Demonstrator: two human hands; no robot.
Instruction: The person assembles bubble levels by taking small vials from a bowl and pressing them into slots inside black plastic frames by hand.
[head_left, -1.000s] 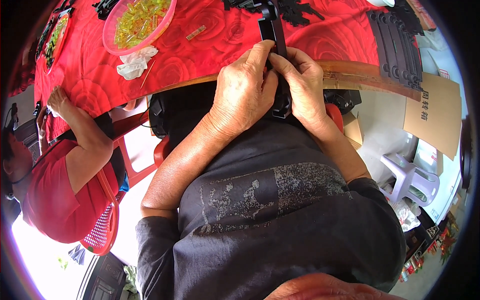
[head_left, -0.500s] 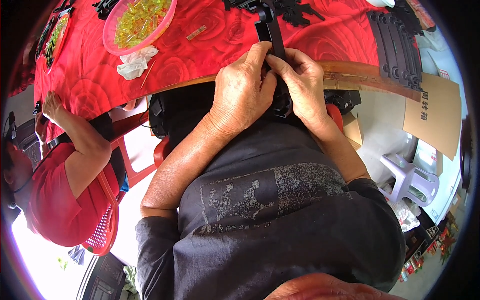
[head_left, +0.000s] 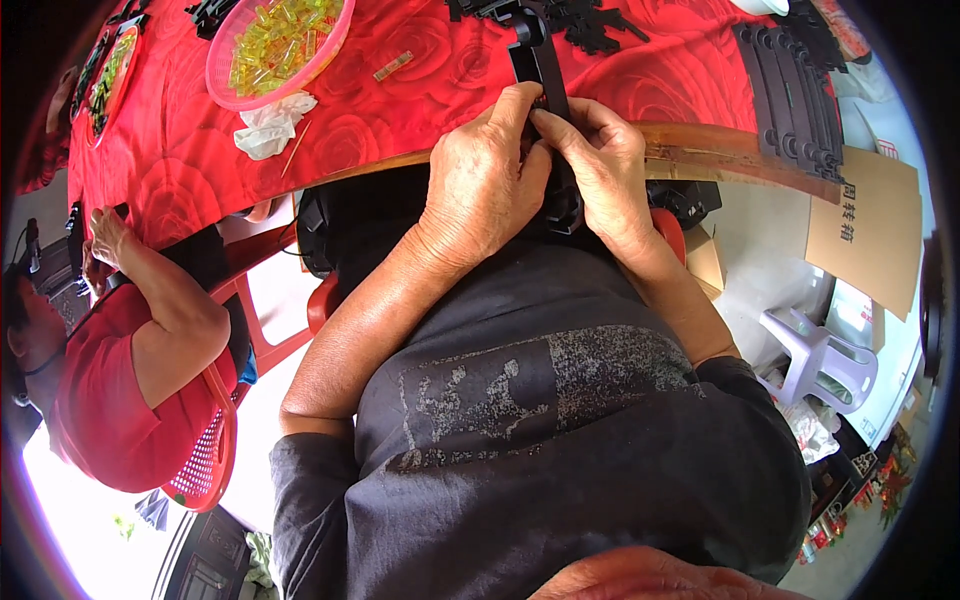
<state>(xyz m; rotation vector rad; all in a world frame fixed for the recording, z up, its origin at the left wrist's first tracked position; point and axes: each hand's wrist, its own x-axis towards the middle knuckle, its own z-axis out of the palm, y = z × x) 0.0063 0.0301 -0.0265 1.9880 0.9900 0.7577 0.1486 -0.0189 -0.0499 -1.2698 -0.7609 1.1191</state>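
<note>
The plastic housing (head_left: 548,72) lies between the left hand (head_left: 485,175) and right hand (head_left: 605,175), crossing over the near edge of the table (head_left: 720,150). On the tablecloth (head_left: 350,140), left of the housing, lie a single tube (head_left: 393,66), then, farther left, a stick (head_left: 295,150), a tissue (head_left: 270,125) and a basket (head_left: 245,103) with tubes (head_left: 275,50) in it. Loose plastic parts (head_left: 595,25) lie around the housing's far end; plastic strips (head_left: 790,95) sit well to its right. Off the table, a cardboard box (head_left: 872,230) and stool (head_left: 815,350) stand right of the housing, a co-worker's chair (head_left: 208,465) left.
</note>
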